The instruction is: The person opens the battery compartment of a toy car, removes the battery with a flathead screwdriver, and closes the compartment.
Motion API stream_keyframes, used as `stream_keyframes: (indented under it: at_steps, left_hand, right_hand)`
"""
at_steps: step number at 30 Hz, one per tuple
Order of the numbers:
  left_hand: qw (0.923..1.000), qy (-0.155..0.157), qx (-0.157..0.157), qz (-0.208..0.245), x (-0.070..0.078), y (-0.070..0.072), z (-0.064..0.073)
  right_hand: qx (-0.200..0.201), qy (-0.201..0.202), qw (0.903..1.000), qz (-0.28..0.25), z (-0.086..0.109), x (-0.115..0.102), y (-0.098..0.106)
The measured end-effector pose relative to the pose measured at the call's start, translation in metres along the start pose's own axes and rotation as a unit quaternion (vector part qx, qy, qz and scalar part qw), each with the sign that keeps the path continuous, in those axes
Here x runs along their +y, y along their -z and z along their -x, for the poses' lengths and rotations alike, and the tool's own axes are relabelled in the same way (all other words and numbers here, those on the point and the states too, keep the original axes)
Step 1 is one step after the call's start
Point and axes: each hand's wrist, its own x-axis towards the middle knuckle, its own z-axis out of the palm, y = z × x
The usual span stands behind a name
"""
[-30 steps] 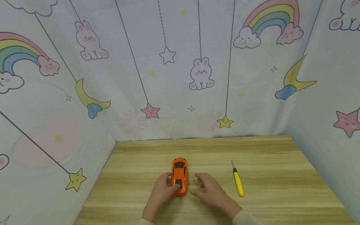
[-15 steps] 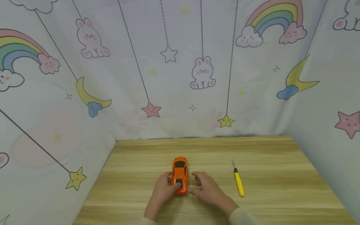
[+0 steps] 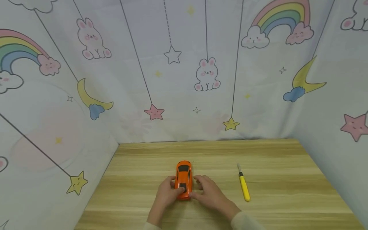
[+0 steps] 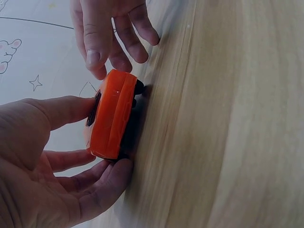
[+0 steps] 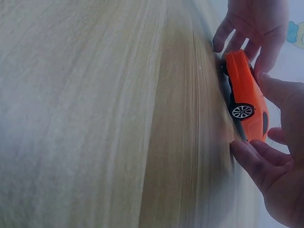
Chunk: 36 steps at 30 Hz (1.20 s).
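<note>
An orange toy car [image 3: 184, 175] stands on the wooden table, its rear towards me. My left hand [image 3: 167, 193] grips it from the left: the thumb presses on the dark panel at the back, and the fingers curl at the side, as the left wrist view shows. On the other side my right hand [image 3: 210, 193] is held with parted, slightly bent fingers. Its thumb tip is at the car's right rear corner; whether it touches is hard to tell. In the right wrist view a spoked wheel [image 5: 242, 111] of the car shows between thumb and fingers.
To the right lies a screwdriver [image 3: 243, 185] with a yellow handle and a metal shaft pointing away. Behind the wooden table [image 3: 143, 156] and along both sides hangs a white cloth [image 3: 184, 95] printed with rabbits, stars, moons and rainbows.
My right hand has moved left, closing the gap to the toy car. The left hand keeps its grip, and car and screwdriver lie as before.
</note>
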Motion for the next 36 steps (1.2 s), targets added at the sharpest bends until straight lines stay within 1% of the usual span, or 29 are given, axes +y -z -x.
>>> stream_keyframes:
  at_steps: [9,14,21,26,28,34,36]
  left_hand:
    - [0.9999,0.012,-0.001,0.004,0.0,0.001,0.0]
    - [0.9999,0.009,-0.004,0.007,0.0,0.002,0.0]
    - [0.9999,0.007,-0.005,0.006,0.0,0.002,0.0]
    - [0.9999,0.002,-0.011,0.009,-0.002,0.001,-0.001]
    - [0.9999,0.002,-0.012,0.011,-0.002,0.001,-0.001]
    - [0.9997,-0.007,-0.012,0.021,-0.004,0.001,-0.002]
    - [0.9997,-0.006,-0.011,0.023,-0.003,0.001,-0.002]
  right_hand:
    - [0.013,0.001,0.9999,0.007,-0.003,-0.002,-0.003]
    - [0.017,-0.001,0.9998,0.009,-0.004,-0.005,-0.006]
    - [0.011,0.01,0.9998,-0.01,-0.005,-0.009,-0.01]
    - [0.008,0.015,0.9999,0.0,-0.005,-0.012,-0.015]
    - [0.01,0.015,0.9998,0.004,-0.005,-0.012,-0.016]
    - [0.021,0.016,0.9996,-0.008,-0.005,-0.014,-0.019]
    - [0.025,0.018,0.9994,-0.014,-0.005,-0.014,-0.019]
